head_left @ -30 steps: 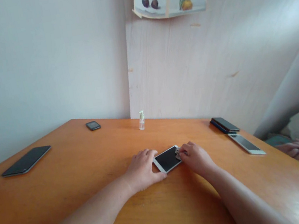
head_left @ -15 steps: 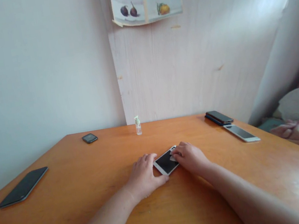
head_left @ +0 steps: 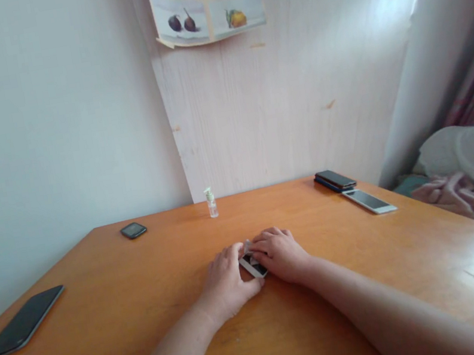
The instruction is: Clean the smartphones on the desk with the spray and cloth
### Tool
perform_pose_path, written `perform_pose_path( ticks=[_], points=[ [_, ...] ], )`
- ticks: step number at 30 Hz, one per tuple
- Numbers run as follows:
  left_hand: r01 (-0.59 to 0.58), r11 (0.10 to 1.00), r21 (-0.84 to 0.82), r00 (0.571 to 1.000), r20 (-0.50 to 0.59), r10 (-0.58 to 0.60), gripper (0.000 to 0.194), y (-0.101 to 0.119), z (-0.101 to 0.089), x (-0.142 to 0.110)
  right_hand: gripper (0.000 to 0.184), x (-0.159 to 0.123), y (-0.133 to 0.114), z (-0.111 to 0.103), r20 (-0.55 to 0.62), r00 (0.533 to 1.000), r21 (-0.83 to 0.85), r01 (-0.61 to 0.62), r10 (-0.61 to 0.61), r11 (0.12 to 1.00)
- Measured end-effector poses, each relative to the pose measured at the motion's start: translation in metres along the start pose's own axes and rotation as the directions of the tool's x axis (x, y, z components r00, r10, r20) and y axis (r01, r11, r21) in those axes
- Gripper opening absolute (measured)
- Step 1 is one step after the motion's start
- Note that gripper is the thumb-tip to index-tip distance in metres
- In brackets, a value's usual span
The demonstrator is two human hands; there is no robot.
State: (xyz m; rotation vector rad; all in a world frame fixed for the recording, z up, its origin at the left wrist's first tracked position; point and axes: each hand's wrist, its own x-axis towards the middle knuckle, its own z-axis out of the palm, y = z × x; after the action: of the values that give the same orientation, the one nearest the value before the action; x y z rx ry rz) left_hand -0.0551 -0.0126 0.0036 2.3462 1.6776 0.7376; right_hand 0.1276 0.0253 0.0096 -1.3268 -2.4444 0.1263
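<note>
A white smartphone (head_left: 256,269) with a dark screen lies flat on the wooden table in front of me, much of it covered by my hands. My left hand (head_left: 225,279) grips its near-left end, thumb at the lower corner and fingers at the upper one. Over the screen rests my right hand (head_left: 283,256), its fingers pressing a small pale cloth (head_left: 248,248) onto the glass close to the left fingertips. Only a bit of the cloth shows; the far end of the phone is hidden under the right hand.
A clear pump bottle (head_left: 211,203) stands near the back edge. A small dark phone (head_left: 134,230) and a large black tablet (head_left: 22,325) lie to the left. At the right are a black phone on a dark-blue item (head_left: 335,180) and another white phone (head_left: 369,201).
My right hand has slid left across the screen with the cloth, from the phone's far end toward my left hand. The left hand keeps its grip. The view has turned rightward.
</note>
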Motion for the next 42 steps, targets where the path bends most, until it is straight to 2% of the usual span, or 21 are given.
perform_pose_path(
  ticks=[2, 4, 6, 8, 10, 12, 14, 16, 18, 20, 23, 25, 28, 30, 32, 33, 35, 38, 40, 42],
  points=[
    [0.012, 1.000, 0.001, 1.000, 0.001, -0.012, 0.071, 0.000, 0.000, -0.001, 0.032, 0.005, 0.020, -0.003, -0.010, 0.989, -0.027, -0.148, 0.147, 0.989],
    [0.026, 1.000, 0.008, 1.000, 0.014, -0.026, 0.074, 0.000, 0.000, -0.001, 0.034, 0.007, 0.036, -0.007, -0.021, 0.957, -0.049, -0.291, 0.290, 0.955],
    [0.032, 0.999, 0.013, 0.999, 0.029, -0.032, 0.075, 0.000, 0.001, 0.000, 0.036, 0.005, 0.041, -0.008, -0.018, 0.938, -0.050, -0.348, 0.347, 0.936],
    [0.028, 1.000, 0.011, 0.999, 0.030, -0.028, 0.074, -0.001, 0.002, 0.000, 0.038, -0.001, 0.033, -0.007, 0.023, 0.959, -0.028, -0.283, 0.284, 0.959],
    [0.012, 1.000, 0.002, 1.000, 0.020, -0.012, 0.071, -0.002, 0.004, 0.001, 0.040, -0.007, 0.016, -0.005, 0.073, 0.989, 0.019, -0.132, 0.131, 0.991],
    [-0.002, 1.000, -0.011, 1.000, 0.003, 0.002, 0.068, -0.003, 0.005, 0.001, 0.041, -0.012, 0.000, -0.003, 0.109, 0.993, 0.068, 0.026, -0.033, 0.997],
    [-0.012, 1.000, -0.019, 1.000, -0.004, 0.011, 0.065, -0.004, 0.005, 0.001, 0.041, -0.014, -0.008, -0.002, 0.124, 0.987, 0.082, 0.095, -0.104, 0.992],
    [-0.007, 1.000, -0.013, 1.000, -0.004, 0.007, 0.067, -0.004, 0.004, 0.001, 0.040, -0.012, -0.002, -0.003, 0.125, 0.991, 0.057, 0.031, -0.038, 0.998],
    [0.000, 1.000, 0.005, 1.000, 0.004, 0.000, 0.070, -0.003, 0.003, 0.000, 0.038, -0.008, 0.014, -0.008, 0.092, 0.989, -0.002, -0.117, 0.117, 0.993],
    [-0.007, 1.000, 0.024, 1.000, 0.016, 0.006, 0.068, -0.001, 0.001, 0.000, 0.035, -0.006, 0.033, -0.014, 0.030, 0.966, -0.071, -0.255, 0.258, 0.964],
    [-0.029, 0.999, 0.040, 0.999, 0.041, 0.028, 0.059, 0.001, -0.001, 0.001, 0.027, -0.008, 0.046, -0.022, -0.058, 0.940, -0.133, -0.341, 0.336, 0.931],
    [-0.034, 0.998, 0.048, 0.998, 0.052, 0.031, 0.055, 0.002, -0.002, 0.001, 0.023, -0.011, 0.040, -0.024, -0.070, 0.955, -0.122, -0.296, 0.290, 0.947],
    [-0.032, 0.998, 0.059, 0.998, 0.059, 0.029, 0.049, 0.001, -0.003, 0.002, 0.019, -0.016, 0.014, -0.020, -0.004, 0.999, -0.023, -0.051, 0.051, 0.998],
    [-0.033, 0.997, 0.064, 0.998, 0.060, 0.029, 0.046, 0.001, -0.002, 0.002, 0.017, -0.019, -0.001, -0.016, 0.030, 0.993, 0.047, 0.114, -0.116, 0.992],
    [-0.041, 0.997, 0.072, 0.998, 0.054, 0.037, 0.044, 0.000, -0.001, 0.001, 0.016, -0.020, -0.005, -0.015, 0.037, 0.986, 0.067, 0.159, -0.162, 0.985],
    [-0.048, 0.996, 0.077, 0.998, 0.051, 0.044, 0.045, -0.001, -0.001, 0.001, 0.016, -0.019, -0.003, -0.016, 0.038, 0.992, 0.062, 0.122, -0.124, 0.991],
    [-0.060, 0.994, 0.090, 0.998, 0.039, 0.057, 0.048, -0.002, 0.000, 0.000, 0.017, -0.017, 0.011, -0.021, 0.043, 0.997, 0.022, -0.059, 0.058, 0.998],
    [-0.087, 0.991, 0.103, 0.996, 0.033, 0.084, 0.051, -0.003, 0.001, -0.001, 0.020, -0.012, 0.040, -0.028, 0.027, 0.944, -0.060, -0.326, 0.328, 0.944],
    [-0.105, 0.989, 0.104, 0.994, 0.041, 0.101, 0.055, -0.003, 0.001, -0.002, 0.021, -0.009, 0.051, -0.031, 0.017, 0.926, -0.082, -0.375, 0.377, 0.924],
    [-0.114, 0.988, 0.102, 0.993, 0.052, 0.109, 0.058, -0.003, 0.000, -0.003, 0.021, -0.009, 0.050, -0.030, 0.017, 0.931, -0.081, -0.363, 0.365, 0.928]
  ],
)
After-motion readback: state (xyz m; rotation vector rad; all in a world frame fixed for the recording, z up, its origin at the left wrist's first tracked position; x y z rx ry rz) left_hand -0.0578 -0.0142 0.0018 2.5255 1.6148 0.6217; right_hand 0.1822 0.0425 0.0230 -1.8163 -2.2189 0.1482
